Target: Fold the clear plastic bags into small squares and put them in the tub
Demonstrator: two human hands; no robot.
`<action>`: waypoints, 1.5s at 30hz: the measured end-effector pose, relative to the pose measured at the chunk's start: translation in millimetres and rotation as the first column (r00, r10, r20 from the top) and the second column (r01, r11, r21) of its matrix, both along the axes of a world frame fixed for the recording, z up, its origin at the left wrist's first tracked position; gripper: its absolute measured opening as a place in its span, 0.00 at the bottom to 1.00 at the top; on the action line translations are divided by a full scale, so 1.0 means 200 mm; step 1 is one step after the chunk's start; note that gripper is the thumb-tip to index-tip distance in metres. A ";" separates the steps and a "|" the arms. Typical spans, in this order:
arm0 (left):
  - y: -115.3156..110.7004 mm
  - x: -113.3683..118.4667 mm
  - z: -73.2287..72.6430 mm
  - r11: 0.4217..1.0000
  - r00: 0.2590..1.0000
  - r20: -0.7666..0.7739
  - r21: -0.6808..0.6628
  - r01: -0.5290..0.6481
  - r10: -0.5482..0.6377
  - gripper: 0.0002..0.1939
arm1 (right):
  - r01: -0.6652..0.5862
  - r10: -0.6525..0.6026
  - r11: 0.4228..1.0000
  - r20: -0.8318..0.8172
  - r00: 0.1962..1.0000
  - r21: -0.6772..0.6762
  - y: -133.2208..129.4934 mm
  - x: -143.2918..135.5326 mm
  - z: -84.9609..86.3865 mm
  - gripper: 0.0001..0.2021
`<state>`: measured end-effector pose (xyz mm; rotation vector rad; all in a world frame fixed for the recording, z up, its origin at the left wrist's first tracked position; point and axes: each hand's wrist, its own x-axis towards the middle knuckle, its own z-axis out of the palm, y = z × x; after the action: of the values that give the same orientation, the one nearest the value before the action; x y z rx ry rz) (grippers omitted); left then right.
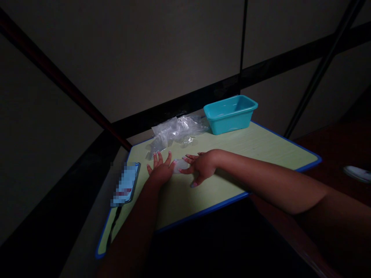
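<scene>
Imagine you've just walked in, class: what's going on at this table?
A person's left hand and right hand, fingers spread, are at a small whitish translucent piece on the table. Crumpled clear plastic and a turquoise tub sit beyond them; a phone lies to the left.

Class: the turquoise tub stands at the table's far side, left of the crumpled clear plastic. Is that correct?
Not left: the head view shows the turquoise tub right of the crumpled clear plastic, at the far side of the table.

L forearm & R forearm bare – fingers slim & tapered.
</scene>
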<state>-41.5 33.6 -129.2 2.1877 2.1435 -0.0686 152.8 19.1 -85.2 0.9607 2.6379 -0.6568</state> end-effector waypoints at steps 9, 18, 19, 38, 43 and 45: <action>-0.04 0.03 0.06 0.913 0.917 -0.068 0.081 0.399 -0.394 0.26 | -0.042 0.040 0.999 -0.084 0.996 -0.019 0.05 0.02 -0.03 0.42; -0.04 -0.01 0.03 0.959 0.959 -0.054 -0.069 0.274 -0.278 0.26 | -0.080 0.079 0.997 -0.064 0.995 -0.003 0.04 0.03 0.00 0.40; -0.05 -0.01 0.03 0.963 0.962 -0.062 -0.071 0.261 -0.265 0.26 | -0.079 0.079 0.997 -0.052 0.996 -0.008 0.04 0.03 0.00 0.40; -0.05 -0.04 0.03 0.975 0.980 -0.036 -0.114 0.189 -0.194 0.27 | -0.082 0.077 0.995 -0.086 0.993 -0.052 0.06 0.05 0.03 0.41; -0.05 -0.03 0.03 0.972 0.975 -0.049 -0.102 0.210 -0.216 0.27 | -0.112 0.101 0.993 -0.216 0.971 -0.041 0.11 0.08 0.03 0.31; -0.05 -0.02 0.03 0.970 0.969 -0.050 -0.051 0.239 -0.241 0.27 | -0.076 0.077 0.997 -0.305 0.949 0.014 0.15 0.08 0.02 0.27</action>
<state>-46.3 23.7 -122.4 2.4348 1.8713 -0.1917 168.8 48.9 -81.7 0.8071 2.9259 -0.8445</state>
